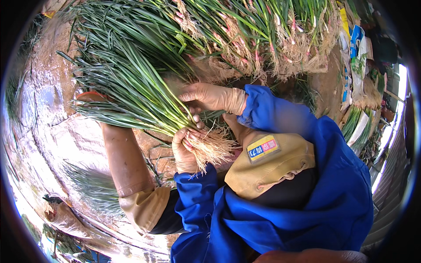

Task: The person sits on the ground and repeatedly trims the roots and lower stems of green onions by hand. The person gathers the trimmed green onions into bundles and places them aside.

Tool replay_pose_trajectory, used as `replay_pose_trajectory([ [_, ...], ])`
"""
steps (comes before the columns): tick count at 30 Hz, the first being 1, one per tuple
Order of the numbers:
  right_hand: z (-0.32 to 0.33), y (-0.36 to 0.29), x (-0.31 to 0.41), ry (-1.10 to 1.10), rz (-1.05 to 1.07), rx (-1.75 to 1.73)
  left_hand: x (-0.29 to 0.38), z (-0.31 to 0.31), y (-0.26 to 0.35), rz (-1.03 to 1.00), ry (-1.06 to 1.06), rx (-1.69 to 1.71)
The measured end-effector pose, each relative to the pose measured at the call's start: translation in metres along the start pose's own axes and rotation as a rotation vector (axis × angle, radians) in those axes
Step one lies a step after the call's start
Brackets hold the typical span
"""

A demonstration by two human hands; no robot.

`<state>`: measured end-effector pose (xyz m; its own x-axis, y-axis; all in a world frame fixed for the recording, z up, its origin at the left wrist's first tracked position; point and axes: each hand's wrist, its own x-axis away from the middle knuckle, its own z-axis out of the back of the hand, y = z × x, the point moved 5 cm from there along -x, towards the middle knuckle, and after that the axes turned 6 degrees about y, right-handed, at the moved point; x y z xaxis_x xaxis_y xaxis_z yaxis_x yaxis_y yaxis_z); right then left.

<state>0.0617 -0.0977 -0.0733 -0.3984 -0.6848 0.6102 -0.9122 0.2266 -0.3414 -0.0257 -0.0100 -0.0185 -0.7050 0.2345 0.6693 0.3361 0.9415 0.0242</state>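
My left hand [185, 153], in a thin soiled glove, is closed around a bunch of green garlic [154, 113] just above its roots. The pale, stringy roots [213, 143] spread out to the right of that fist, and the long flat leaves fan to the upper left. Close above it, my gloved right hand [209, 97] has its thumb and curled fingers against the stems at the bunch's upper edge. Some of its fingertips are hidden, so I cannot tell whether it grips a stalk.
A large heap of green garlic [230, 33] with pinkish bases and tangled roots lies beyond my hands. My tan boot [126, 161] stands on the wet, muddy ground [49, 108]. More leaves [95, 187] lie left of it. Printed sacks [358, 49] and bunches [357, 125] are at right.
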Motion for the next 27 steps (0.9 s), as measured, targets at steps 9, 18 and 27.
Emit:
replay_pose_trajectory([
  [9, -0.006, 0.003, 0.012, 0.317, 0.596, 1.236, 0.008, 0.01, -0.004, -0.085, 0.092, 0.009],
  [18, 0.079, 0.012, 0.052, 0.099, 0.057, 1.925, 0.017, -0.007, 0.044, -0.184, -0.412, 0.138],
  [27, 0.076, -0.037, 0.017, 0.809, 0.507, 1.489, -0.004, 0.009, 0.005, -0.117, -0.073, -0.016],
])
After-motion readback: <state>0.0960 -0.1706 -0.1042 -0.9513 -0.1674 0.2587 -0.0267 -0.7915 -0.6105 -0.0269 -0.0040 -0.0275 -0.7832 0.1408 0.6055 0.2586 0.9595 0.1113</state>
